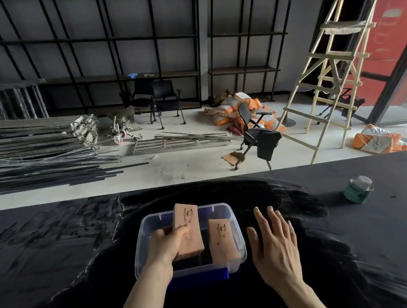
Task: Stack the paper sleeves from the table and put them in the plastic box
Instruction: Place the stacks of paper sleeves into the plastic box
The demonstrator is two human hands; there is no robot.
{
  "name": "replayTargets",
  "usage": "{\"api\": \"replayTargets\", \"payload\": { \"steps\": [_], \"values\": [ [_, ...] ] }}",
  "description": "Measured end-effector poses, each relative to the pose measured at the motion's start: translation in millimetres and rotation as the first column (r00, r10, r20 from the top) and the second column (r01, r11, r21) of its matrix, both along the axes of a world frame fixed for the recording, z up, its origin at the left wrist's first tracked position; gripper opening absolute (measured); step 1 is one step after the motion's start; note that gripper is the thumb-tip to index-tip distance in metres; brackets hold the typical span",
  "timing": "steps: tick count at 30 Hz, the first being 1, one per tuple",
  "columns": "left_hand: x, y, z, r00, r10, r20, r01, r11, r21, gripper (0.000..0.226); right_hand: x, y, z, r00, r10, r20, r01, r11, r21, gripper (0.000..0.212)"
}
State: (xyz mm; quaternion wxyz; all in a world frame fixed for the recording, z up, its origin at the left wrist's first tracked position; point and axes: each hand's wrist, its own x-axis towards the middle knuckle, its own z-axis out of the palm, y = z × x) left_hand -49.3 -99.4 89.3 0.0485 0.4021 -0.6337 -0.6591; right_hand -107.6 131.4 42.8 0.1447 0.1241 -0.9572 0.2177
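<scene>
A clear plastic box (238,232) with a blue clip on its near side sits on the black table in front of me. My left hand (165,245) grips a stack of brown paper sleeves (187,228) by its left edge, held inside the left half of the box. A second stack of brown paper sleeves (221,240) lies in the right half of the box. My right hand (275,241) hovers flat with fingers spread, just right of the box, holding nothing.
A green roll of tape (358,189) stands on the black-covered table (60,246) at the far right. Beyond the table's far edge lie metal bars, office chairs, orange sacks and a wooden ladder on the floor.
</scene>
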Motion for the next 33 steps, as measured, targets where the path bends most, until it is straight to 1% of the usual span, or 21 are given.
{"api": "replayTargets", "payload": {
  "steps": [1,3,5,7,8,10,11,14,18,19,20,21,23,25,28,30,33],
  "values": [
    [-3.7,0.4,-4.3,1.000,-0.003,0.019,0.003,1.000,-0.005,0.028,-12.1,6.1,-9.4,0.997,-0.033,0.075,0.028,0.998,0.058,0.084],
    [-10.5,1.7,-11.6,0.998,-0.017,0.058,0.018,1.000,-0.016,0.033,-29.1,15.5,-31.1,0.978,-0.049,0.203,0.012,0.983,0.181,0.102],
    [-15.9,3.4,-14.8,0.994,-0.038,0.104,0.042,0.999,-0.030,0.038,-37.1,19.6,-49.0,0.957,-0.050,0.285,-0.030,0.963,0.269,0.109],
    [-20.4,5.0,-17.9,0.988,-0.065,0.139,0.072,0.997,-0.043,0.042,-38.4,18.4,-60.3,0.943,-0.056,0.327,-0.048,0.952,0.301,0.111],
    [-21.9,5.8,-18.6,0.985,-0.081,0.154,0.089,0.995,-0.047,0.041,-38.3,17.2,-65.3,0.939,-0.061,0.340,-0.051,0.949,0.311,0.109],
    [-24.5,6.2,-19.0,0.974,-0.111,0.197,0.125,0.991,-0.057,0.038,-38.1,15.5,-73.7,0.947,-0.062,0.316,-0.041,0.950,0.309,0.104],
    [-26.0,5.3,-20.5,0.966,-0.125,0.226,0.142,0.988,-0.061,0.040,-37.9,15.0,-76.1,0.953,-0.063,0.296,-0.032,0.952,0.304,0.101],
    [-30.0,4.6,-24.3,0.936,-0.167,0.309,0.198,0.978,-0.073,0.057,-38.2,15.6,-83.0,0.959,-0.072,0.273,-0.016,0.951,0.308,0.093],
    [-36.2,7.4,-25.0,0.883,-0.279,0.378,0.338,0.936,-0.096,0.063,-39.1,15.2,-84.5,0.961,-0.075,0.266,-0.014,0.948,0.317,0.091],
    [-36.8,8.5,-24.8,0.865,-0.298,0.403,0.376,0.917,-0.129,0.067,-38.8,15.1,-83.6,0.961,-0.076,0.265,-0.010,0.951,0.309,0.091],
    [-37.1,8.7,-25.6,0.839,-0.306,0.450,0.426,0.884,-0.193,0.071,-38.7,15.4,-84.0,0.962,-0.078,0.262,-0.007,0.952,0.306,0.091],
    [-37.1,7.8,-27.5,0.805,-0.305,0.509,0.488,0.827,-0.277,0.072,-38.8,15.3,-83.9,0.961,-0.078,0.264,-0.008,0.952,0.307,0.091],
    [-36.9,6.9,-31.0,0.744,-0.293,0.601,0.593,0.704,-0.391,0.064,-38.6,15.4,-83.7,0.960,-0.074,0.270,-0.013,0.952,0.307,0.090],
    [-36.3,8.3,-31.6,0.747,-0.292,0.597,0.609,0.661,-0.439,0.056,-39.1,15.5,-85.4,0.959,-0.073,0.273,-0.015,0.951,0.309,0.090],
    [-36.6,11.7,-31.6,0.788,-0.280,0.549,0.575,0.653,-0.493,0.047,-39.4,15.7,-85.9,0.961,-0.074,0.267,-0.011,0.953,0.304,0.088],
    [-37.1,13.0,-32.5,0.800,-0.276,0.532,0.564,0.646,-0.514,0.039,-39.6,15.9,-86.9,0.960,-0.067,0.273,-0.020,0.952,0.305,0.089],
    [-36.0,12.5,-33.4,0.813,-0.280,0.511,0.552,0.651,-0.521,0.035,-39.2,15.4,-85.1,0.960,-0.060,0.273,-0.027,0.951,0.307,0.091]
  ]
}}
